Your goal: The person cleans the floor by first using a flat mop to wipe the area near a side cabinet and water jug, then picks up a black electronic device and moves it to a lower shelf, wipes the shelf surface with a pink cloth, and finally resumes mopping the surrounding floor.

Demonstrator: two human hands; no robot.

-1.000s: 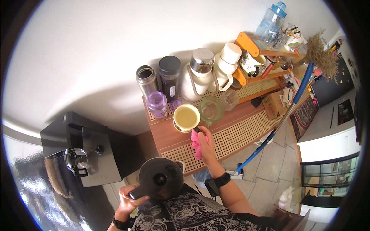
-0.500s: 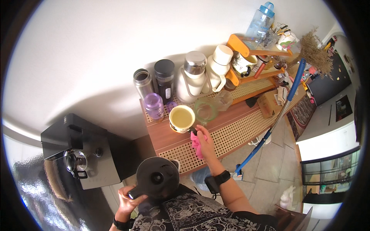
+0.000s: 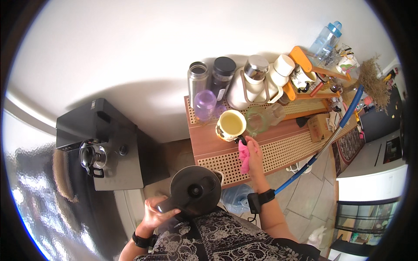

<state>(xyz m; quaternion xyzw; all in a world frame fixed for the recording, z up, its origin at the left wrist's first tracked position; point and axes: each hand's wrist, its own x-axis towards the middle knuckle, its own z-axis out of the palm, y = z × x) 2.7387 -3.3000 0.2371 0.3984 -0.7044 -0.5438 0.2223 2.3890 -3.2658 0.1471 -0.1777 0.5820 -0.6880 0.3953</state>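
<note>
My left hand (image 3: 156, 213) is closed around the handle of a black-lidded kettle (image 3: 194, 189), held close to my body at the near edge of the sideboard. With my right hand (image 3: 256, 158) I grip the dark handle of a cream mug (image 3: 230, 125), and a bunched pink cloth (image 3: 244, 158) is held in the same hand. Pale yellowish liquid shows inside the mug, which appears to rest on the wooden top. Just behind it is a clear purple jar (image 3: 204, 104); a greenish glass (image 3: 257, 122) stands to its right.
A steel flask (image 3: 198, 82), a dark tumbler (image 3: 223, 74) and two white thermos jugs (image 3: 248, 89) line the wall side of the sideboard (image 3: 209, 150). A blue pole (image 3: 346, 119) slants past the right end. At left is a black coffee machine (image 3: 104, 135); a large water bottle (image 3: 237, 198) sits below.
The view has shifted, so the sideboard and its things appear farther right and higher. Both hands keep the same grips on the kettle and on the mug with the cloth.
</note>
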